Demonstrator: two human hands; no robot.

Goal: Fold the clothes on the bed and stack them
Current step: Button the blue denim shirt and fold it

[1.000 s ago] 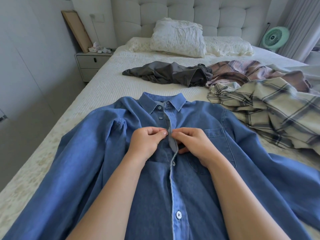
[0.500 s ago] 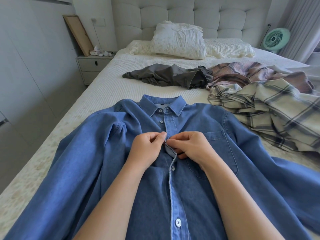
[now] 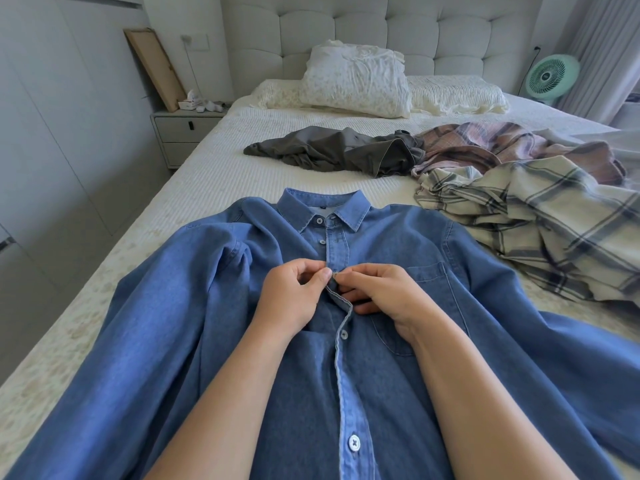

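Observation:
A blue denim shirt (image 3: 173,306) lies face up on the bed (image 3: 214,174), collar away from me, sleeves spread to both sides. My left hand (image 3: 291,296) and my right hand (image 3: 381,292) meet at the chest, both pinching the button placket just below the second button. A grey garment (image 3: 332,150) lies crumpled beyond the collar. To the right lie a cream plaid shirt (image 3: 540,223) and a pink plaid garment (image 3: 491,143), both unfolded.
Pillows (image 3: 356,81) lean on the tufted headboard (image 3: 346,32). A nightstand (image 3: 183,133) with small items and a leaning frame stands at the bed's left. A green fan (image 3: 550,77) stands at the back right. Cupboard doors line the left wall.
My hands stayed at the placket, their fingertips drawing closer together at the button. The camera tilted slightly, so the shirt sits a little lower in view.

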